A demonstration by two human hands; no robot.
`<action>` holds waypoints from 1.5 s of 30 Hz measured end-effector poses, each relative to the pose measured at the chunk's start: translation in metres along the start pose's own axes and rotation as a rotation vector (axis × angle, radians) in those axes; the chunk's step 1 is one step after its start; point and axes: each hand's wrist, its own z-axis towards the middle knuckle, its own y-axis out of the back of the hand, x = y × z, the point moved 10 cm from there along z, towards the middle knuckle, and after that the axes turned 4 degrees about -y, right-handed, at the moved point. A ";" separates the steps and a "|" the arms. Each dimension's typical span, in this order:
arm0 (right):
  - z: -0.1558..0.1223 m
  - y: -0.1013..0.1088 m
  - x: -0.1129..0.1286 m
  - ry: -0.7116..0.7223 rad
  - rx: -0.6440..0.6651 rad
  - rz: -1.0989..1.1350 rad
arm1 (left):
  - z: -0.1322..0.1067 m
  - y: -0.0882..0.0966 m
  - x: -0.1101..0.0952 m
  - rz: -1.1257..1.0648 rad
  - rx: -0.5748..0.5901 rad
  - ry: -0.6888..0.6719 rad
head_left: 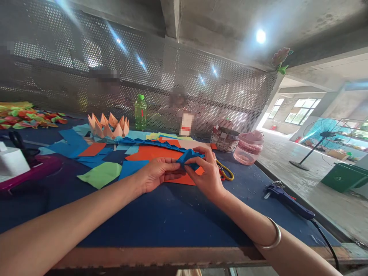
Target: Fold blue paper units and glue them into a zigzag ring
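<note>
Between my two hands is a chain of folded blue paper, its tail running back to the left across the paper sheets. My left hand pinches its near end from the left, fingers curled. From the right, my right hand grips the same folded piece between thumb and fingertips; a bangle circles that forearm. Beneath the hands lies an orange paper sheet. Yellow-handled scissors rest just beyond my right hand, partly hidden by it.
A ring of folded peach paper points stands at the back left, near a green bottle. A green paper leaf lies left. At right are a pink-lidded jar, a paper-covered tub and a corded glue gun by the table edge.
</note>
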 end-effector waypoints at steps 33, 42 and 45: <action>-0.002 -0.007 0.007 0.132 0.092 -0.094 | -0.002 0.004 -0.001 -0.076 -0.079 0.033; -0.002 -0.006 0.011 0.124 0.093 -0.059 | -0.001 0.003 -0.004 0.001 -0.023 -0.028; -0.001 -0.002 0.013 0.096 0.085 -0.033 | -0.002 0.004 -0.007 0.016 -0.049 -0.049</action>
